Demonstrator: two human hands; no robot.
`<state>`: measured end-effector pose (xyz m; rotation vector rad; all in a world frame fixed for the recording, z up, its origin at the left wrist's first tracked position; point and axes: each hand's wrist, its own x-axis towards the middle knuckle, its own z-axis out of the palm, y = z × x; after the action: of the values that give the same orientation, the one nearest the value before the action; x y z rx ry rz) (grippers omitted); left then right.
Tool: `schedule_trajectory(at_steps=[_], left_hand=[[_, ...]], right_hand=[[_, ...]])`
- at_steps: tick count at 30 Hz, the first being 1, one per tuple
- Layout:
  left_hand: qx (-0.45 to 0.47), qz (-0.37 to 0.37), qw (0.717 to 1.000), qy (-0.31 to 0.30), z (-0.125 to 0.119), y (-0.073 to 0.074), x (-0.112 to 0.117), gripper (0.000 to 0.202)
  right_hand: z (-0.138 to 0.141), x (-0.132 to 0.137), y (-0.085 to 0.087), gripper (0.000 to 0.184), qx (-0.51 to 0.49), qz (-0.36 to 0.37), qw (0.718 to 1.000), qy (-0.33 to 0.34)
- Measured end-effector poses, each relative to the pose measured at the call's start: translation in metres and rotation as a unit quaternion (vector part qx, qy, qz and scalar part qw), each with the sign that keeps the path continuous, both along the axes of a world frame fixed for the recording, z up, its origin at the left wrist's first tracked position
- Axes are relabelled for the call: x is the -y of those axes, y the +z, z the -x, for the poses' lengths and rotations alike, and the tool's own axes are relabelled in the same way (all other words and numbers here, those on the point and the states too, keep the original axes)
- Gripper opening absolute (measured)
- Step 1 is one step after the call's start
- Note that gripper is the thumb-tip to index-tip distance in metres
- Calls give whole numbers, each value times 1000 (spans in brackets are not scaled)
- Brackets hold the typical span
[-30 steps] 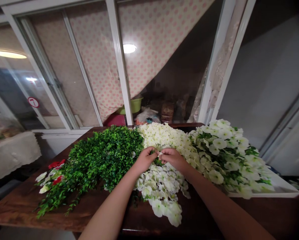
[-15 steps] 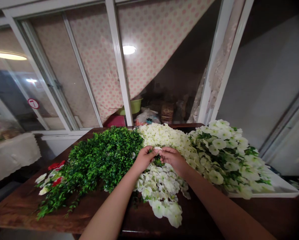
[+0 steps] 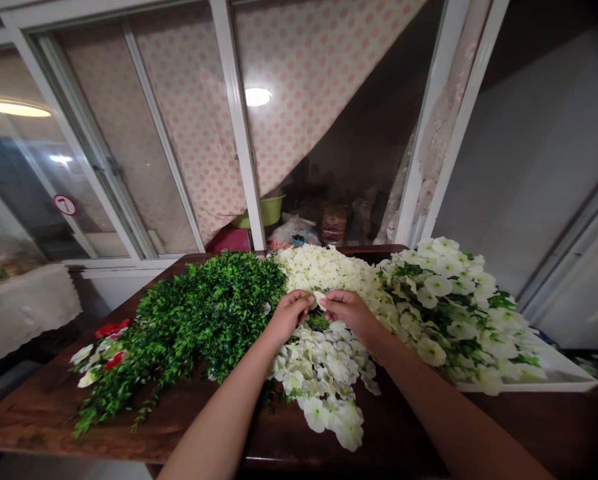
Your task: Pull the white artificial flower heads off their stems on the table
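My left hand (image 3: 289, 316) and my right hand (image 3: 349, 312) meet above a strand of white artificial flowers (image 3: 323, 373) lying on the wooden table (image 3: 39, 413). Both hands are closed in a pinch on one small white flower (image 3: 319, 298) held between the fingertips. A little green stem shows just below the fingers. Right behind the hands lies a heap of loose cream flower heads (image 3: 329, 270).
A mound of green artificial foliage (image 3: 199, 320) lies to the left, with red and white flowers (image 3: 106, 340) at its far left end. A white tray (image 3: 563, 373) with white flower garlands (image 3: 459, 313) sits at the right. Window frames and a dotted curtain stand behind.
Both hands have lifted slightly and shifted a little away from me, still pinched together; the small white flower now shows more plainly between the fingertips.
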<state>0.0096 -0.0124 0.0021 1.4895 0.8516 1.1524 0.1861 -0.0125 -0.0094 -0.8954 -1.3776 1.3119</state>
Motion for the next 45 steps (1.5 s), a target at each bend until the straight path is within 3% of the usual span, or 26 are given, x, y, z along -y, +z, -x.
schedule_trajectory(at_steps=[3, 18, 28, 35, 45], left_hand=[[55, 28, 998, 0, -1, 0, -1, 30], [13, 10, 1000, -24, -8, 4, 10, 32], [78, 24, 996, -48, -16, 4, 16, 35], [87, 23, 995, -37, -17, 2, 18, 37], [94, 22, 995, -30, -19, 7, 22, 39]], right_hand=[[1, 1, 2, 32, -48, 23, 998, -15], [21, 12, 2, 34, -113, 26, 993, 24], [30, 21, 2, 27, -168, 14, 986, 16], [31, 23, 6, 33, -127, 3, 992, -8], [33, 25, 6, 29, -163, -7, 987, 6]])
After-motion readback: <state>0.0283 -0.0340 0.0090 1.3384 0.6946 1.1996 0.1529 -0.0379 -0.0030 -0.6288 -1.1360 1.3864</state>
